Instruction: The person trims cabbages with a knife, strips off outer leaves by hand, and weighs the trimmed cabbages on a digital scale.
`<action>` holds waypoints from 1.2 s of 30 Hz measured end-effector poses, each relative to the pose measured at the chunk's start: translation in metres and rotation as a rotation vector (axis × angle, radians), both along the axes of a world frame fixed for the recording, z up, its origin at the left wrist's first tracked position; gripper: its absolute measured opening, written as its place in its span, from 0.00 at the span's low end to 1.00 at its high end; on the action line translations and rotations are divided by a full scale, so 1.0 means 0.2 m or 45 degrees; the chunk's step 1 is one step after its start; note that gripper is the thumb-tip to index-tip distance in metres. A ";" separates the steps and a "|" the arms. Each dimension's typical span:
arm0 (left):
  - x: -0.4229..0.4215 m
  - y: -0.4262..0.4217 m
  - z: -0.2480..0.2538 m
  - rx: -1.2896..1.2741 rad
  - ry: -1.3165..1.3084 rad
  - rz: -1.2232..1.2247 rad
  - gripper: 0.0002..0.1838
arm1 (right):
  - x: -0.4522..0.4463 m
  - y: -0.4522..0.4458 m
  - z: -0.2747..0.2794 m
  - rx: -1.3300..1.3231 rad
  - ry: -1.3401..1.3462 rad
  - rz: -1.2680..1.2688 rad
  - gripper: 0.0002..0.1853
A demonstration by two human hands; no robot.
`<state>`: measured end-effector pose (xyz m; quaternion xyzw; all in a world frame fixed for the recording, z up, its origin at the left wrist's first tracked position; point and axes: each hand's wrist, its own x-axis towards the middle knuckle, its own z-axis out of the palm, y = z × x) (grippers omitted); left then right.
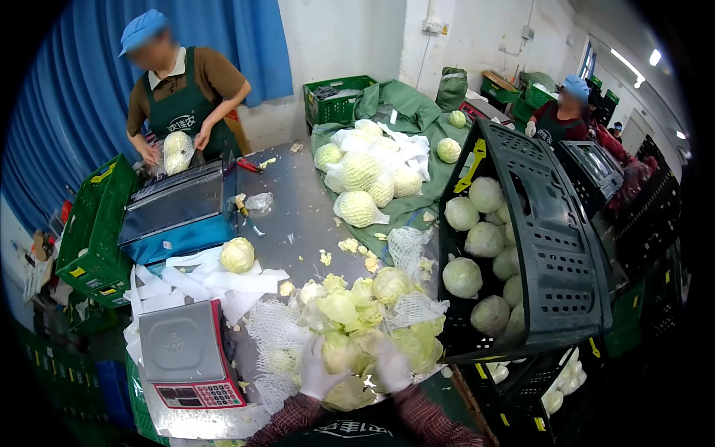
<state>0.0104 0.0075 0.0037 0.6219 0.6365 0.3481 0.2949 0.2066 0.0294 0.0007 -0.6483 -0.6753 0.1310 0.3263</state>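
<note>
My left hand (320, 372), in a white glove, is wrapped round the left side of a pale green cabbage (339, 353) at the front edge of the table. My right hand (392, 368), gloved too, is at the right among loose cabbage leaves (417, 344); its fingers are blurred, and what they touch cannot be made out. Beyond both hands lies a heap of peeled leaves (346, 305) with another cabbage (392, 285). White foam netting (279, 324) is spread left of the heap, and more netting (417, 308) lies to its right.
A scale (182, 350) stands at left, near a lone cabbage (237, 255). On the right, a tilted dark crate (555, 246) holds several cabbages. Netted cabbages (360, 209) lie on green cloth (402, 104). A co-worker (182, 97) handles a cabbage across the table; another person (562, 119) is farther back.
</note>
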 end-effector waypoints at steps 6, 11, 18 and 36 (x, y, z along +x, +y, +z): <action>0.03 -0.07 0.00 0.072 0.144 -0.117 0.53 | 0.04 0.15 0.40 0.061 0.120 0.205 0.14; -0.04 0.01 -0.04 -0.040 -0.048 -0.033 0.57 | -0.12 -0.17 0.13 -0.157 -0.059 0.349 0.12; -0.03 0.05 0.03 -0.066 0.003 -0.055 0.57 | -0.13 -0.21 0.00 -0.015 0.008 0.325 0.12; -0.17 -0.18 -0.01 -0.049 0.016 -0.117 0.57 | -0.27 -0.06 0.14 -0.093 0.128 0.412 0.27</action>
